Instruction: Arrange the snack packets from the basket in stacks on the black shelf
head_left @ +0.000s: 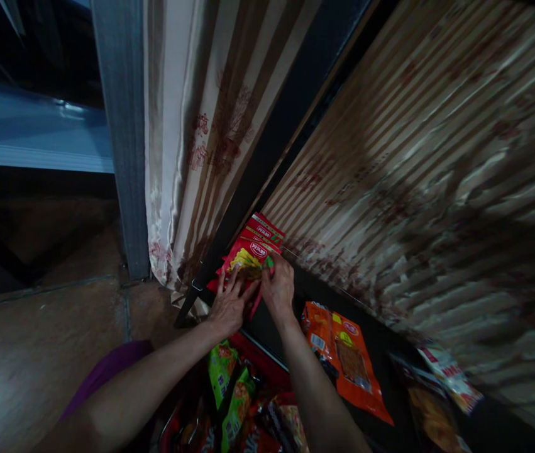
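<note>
Several red snack packets [248,253] with yellow pictures on the front overlap at the far left end of a dark shelf. Fingers apart, my left hand [228,307] rests on the lower part of the top packet. My right hand [278,287] is closed at the right edge of that same packet, beside a green patch. The thumb and fingertips of this hand are partly hidden, but they seem to pinch the packet's edge.
Orange snack packets [349,362] lie further right on the dark shelf [274,330], with a brown-filled bag [432,415] and a white-and-red packet [453,376] beyond. Below my arms, a red basket [166,434] holds green packets [236,409]. Patterned curtains [380,170] hang behind.
</note>
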`<action>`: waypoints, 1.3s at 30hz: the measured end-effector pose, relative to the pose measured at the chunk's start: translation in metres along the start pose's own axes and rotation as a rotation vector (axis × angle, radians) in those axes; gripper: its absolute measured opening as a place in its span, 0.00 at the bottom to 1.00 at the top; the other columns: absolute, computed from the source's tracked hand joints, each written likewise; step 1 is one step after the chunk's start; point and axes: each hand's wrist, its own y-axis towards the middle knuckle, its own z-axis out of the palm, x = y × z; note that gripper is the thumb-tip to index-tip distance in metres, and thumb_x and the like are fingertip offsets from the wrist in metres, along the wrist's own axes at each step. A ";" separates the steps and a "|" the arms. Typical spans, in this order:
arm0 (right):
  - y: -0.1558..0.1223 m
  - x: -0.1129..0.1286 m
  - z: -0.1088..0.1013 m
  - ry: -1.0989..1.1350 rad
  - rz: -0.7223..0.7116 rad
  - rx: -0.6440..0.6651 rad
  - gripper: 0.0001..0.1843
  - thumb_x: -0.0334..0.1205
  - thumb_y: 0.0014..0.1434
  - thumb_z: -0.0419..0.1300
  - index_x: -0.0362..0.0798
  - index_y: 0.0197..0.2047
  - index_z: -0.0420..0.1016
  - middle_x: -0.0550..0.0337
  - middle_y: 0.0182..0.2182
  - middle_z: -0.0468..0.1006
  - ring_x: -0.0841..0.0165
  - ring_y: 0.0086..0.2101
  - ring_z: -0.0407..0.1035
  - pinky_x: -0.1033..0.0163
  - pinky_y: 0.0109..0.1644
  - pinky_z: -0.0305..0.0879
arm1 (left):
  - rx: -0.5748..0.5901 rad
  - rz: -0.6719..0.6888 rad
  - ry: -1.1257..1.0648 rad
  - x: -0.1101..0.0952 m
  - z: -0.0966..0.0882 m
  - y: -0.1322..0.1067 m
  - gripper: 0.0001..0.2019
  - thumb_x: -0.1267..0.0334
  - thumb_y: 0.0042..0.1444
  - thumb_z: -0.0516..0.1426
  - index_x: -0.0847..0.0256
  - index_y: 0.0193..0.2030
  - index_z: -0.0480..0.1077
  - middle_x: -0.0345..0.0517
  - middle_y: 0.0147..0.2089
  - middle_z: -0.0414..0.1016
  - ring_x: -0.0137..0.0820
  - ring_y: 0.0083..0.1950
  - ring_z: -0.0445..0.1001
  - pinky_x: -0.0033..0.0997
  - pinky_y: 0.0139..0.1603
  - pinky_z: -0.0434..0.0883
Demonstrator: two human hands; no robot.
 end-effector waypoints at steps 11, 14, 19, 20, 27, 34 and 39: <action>0.091 -0.014 0.038 -0.300 -0.019 0.369 0.20 0.46 0.65 0.47 0.48 0.46 0.77 0.47 0.39 0.80 0.57 0.44 0.72 0.52 0.48 0.63 | -0.030 0.044 0.020 0.007 0.008 0.002 0.29 0.59 0.61 0.51 0.50 0.68 0.48 0.49 0.72 0.44 0.44 0.72 0.38 0.56 0.67 0.46; 0.100 -0.018 0.043 -0.274 0.021 0.409 0.20 0.49 0.63 0.49 0.49 0.39 0.79 0.48 0.36 0.81 0.58 0.40 0.74 0.56 0.43 0.65 | -0.019 0.038 0.015 0.008 0.007 0.002 0.29 0.59 0.61 0.50 0.51 0.68 0.48 0.49 0.72 0.45 0.44 0.72 0.38 0.55 0.67 0.46; 0.112 -0.036 0.046 0.172 0.218 0.503 0.15 0.52 0.53 0.60 0.49 0.33 0.80 0.59 0.26 0.79 0.64 0.32 0.73 0.62 0.36 0.65 | -0.001 0.023 -0.014 0.007 0.001 0.005 0.26 0.58 0.60 0.50 0.58 0.65 0.55 0.51 0.72 0.45 0.44 0.72 0.38 0.53 0.68 0.45; 0.114 -0.039 0.045 0.282 0.265 0.503 0.15 0.52 0.50 0.63 0.48 0.32 0.79 0.61 0.25 0.78 0.65 0.30 0.73 0.62 0.34 0.65 | -0.002 0.016 -0.020 0.006 0.000 0.006 0.27 0.57 0.60 0.51 0.59 0.65 0.56 0.51 0.72 0.44 0.44 0.72 0.38 0.53 0.68 0.45; 0.122 -0.042 0.046 0.397 0.260 0.397 0.12 0.45 0.43 0.66 0.46 0.28 0.74 0.65 0.21 0.74 0.70 0.23 0.67 0.63 0.31 0.63 | -0.008 -0.033 -0.002 0.004 -0.002 0.010 0.30 0.54 0.58 0.52 0.59 0.67 0.52 0.54 0.72 0.44 0.47 0.72 0.40 0.57 0.68 0.44; 0.109 -0.035 0.051 -0.094 0.006 0.222 0.07 0.41 0.56 0.59 0.50 0.37 0.74 0.56 0.37 0.78 0.62 0.40 0.71 0.56 0.48 0.60 | 0.034 0.004 0.050 0.008 0.004 0.008 0.30 0.54 0.59 0.50 0.57 0.67 0.51 0.52 0.72 0.45 0.45 0.71 0.42 0.54 0.68 0.43; 0.107 -0.035 0.058 -0.140 -0.075 0.233 0.08 0.43 0.59 0.56 0.49 0.38 0.73 0.54 0.38 0.78 0.61 0.43 0.69 0.56 0.53 0.57 | 0.054 -0.031 0.061 0.006 0.005 0.007 0.31 0.53 0.60 0.49 0.55 0.68 0.49 0.51 0.72 0.43 0.45 0.71 0.42 0.55 0.68 0.43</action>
